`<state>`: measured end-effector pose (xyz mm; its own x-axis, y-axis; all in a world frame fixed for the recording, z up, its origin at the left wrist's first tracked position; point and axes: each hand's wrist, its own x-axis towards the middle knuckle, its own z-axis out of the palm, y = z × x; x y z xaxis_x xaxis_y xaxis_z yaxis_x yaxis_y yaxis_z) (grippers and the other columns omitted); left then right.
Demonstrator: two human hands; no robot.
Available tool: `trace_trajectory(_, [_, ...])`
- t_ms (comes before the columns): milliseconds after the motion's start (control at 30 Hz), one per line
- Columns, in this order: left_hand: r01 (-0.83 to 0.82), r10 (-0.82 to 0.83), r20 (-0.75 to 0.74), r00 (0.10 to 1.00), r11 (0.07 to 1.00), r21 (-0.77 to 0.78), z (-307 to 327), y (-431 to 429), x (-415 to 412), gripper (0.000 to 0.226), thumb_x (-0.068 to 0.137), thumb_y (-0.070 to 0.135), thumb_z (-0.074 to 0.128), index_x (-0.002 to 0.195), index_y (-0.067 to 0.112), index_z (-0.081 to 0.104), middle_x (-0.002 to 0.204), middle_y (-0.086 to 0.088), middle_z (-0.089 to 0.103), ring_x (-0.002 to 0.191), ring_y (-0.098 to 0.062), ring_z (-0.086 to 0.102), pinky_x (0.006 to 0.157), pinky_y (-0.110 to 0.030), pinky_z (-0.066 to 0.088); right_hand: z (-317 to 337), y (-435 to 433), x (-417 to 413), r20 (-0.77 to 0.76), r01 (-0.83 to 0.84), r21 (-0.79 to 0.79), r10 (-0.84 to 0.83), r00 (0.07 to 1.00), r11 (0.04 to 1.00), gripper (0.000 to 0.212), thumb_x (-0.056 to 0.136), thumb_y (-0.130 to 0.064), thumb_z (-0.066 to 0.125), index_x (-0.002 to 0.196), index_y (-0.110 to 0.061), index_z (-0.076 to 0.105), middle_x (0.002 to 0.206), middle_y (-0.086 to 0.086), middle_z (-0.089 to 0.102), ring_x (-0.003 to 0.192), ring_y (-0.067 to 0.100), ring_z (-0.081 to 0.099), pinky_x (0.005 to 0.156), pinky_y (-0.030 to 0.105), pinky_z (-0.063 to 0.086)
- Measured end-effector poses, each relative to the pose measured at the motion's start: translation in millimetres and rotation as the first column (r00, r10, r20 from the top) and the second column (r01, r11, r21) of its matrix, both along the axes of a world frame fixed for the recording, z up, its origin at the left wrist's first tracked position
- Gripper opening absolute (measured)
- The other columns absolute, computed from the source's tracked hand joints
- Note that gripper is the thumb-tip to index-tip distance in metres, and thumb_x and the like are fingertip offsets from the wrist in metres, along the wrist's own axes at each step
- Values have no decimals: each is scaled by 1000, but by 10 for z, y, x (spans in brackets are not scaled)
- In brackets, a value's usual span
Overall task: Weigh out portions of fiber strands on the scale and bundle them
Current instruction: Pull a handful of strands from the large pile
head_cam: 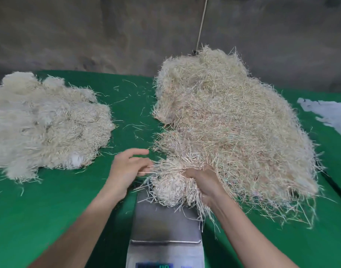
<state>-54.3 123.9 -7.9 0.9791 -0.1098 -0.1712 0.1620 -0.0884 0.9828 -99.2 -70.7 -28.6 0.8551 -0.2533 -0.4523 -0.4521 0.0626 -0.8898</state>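
Here our right grip (204, 184) is curled round a clump of fiber strands (169, 190) at the near-left edge of the loose pile (233, 117), over the far end of the scale (162, 223). The clump lies just left of that grip. Its strands run roughly crosswise, with the ends poking toward our left grip (125, 171), which is loose-fingered and only touches those tips. We judge the left is nearer the free ends, and the pan lies just toward us on the green surface (50, 209).
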Motion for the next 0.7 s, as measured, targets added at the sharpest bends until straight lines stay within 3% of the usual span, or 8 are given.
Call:
trace_trajectory(67, [-129,117,85,989,979,155,-138,59,-9,19,79,18,73,95,29,70,88,-1,72,91,-21,67,84,-30,49,-37,28,-35,-4,12,17,-12,1000,1000,95,73,-9,69,148,-16,11,146,17,29,128,33,36,103,52,31])
trace_trajectory(100, [-56,51,44,998,989,133,-187,71,-36,25,79,29,73,103,33,68,103,0,68,104,-22,62,92,-35,46,-44,51,-44,3,12,28,-12,1000,1000,95,73,-9,68,148,-17,11,146,16,28,129,33,35,104,53,30])
trace_trajectory(200, [298,-317,-192,929,947,-121,-292,-4,-229,75,66,62,70,134,44,43,129,25,39,126,-7,32,111,-47,19,-76,147,-52,21,-37,43,36,999,998,96,73,-12,69,147,-17,10,148,15,26,133,31,32,105,51,30])
trace_trajectory(267, [243,-264,-180,948,961,-130,-453,-107,-296,90,64,54,76,141,27,38,135,17,43,125,-5,36,112,-40,20,-125,209,-68,30,-110,-29,111,993,994,96,74,-17,71,148,-16,9,148,14,26,133,28,33,105,44,33])
trace_trajectory(367, [33,-31,-15,999,996,88,-673,-181,-295,60,75,19,78,130,16,54,125,13,52,115,-3,46,98,-20,31,-201,193,-157,66,-199,-259,223,972,945,99,74,-24,76,148,-30,11,152,0,23,136,21,30,109,41,31])
trace_trajectory(500, [68,-100,89,991,949,307,-833,-171,-278,42,74,6,74,113,20,65,113,10,61,111,-8,54,94,-18,36,-259,-6,-350,105,-246,-514,345,933,821,85,69,-34,81,137,-44,31,144,-10,32,128,11,34,107,37,34])
trace_trajectory(600, [171,-208,64,976,915,366,-827,-219,-304,43,74,16,75,113,30,64,120,10,61,119,-11,51,108,-31,33,-306,-68,-393,132,-243,-490,346,929,837,66,75,-9,75,121,-44,43,126,-16,48,107,6,52,86,9,43])
trace_trajectory(700, [278,-324,9,946,826,490,-747,-167,-329,45,65,41,66,103,58,49,118,24,43,124,-2,28,116,-47,6,-320,-65,-386,134,-210,-493,313,940,844,52,78,4,64,99,-41,51,99,-24,56,88,20,62,74,15,49])
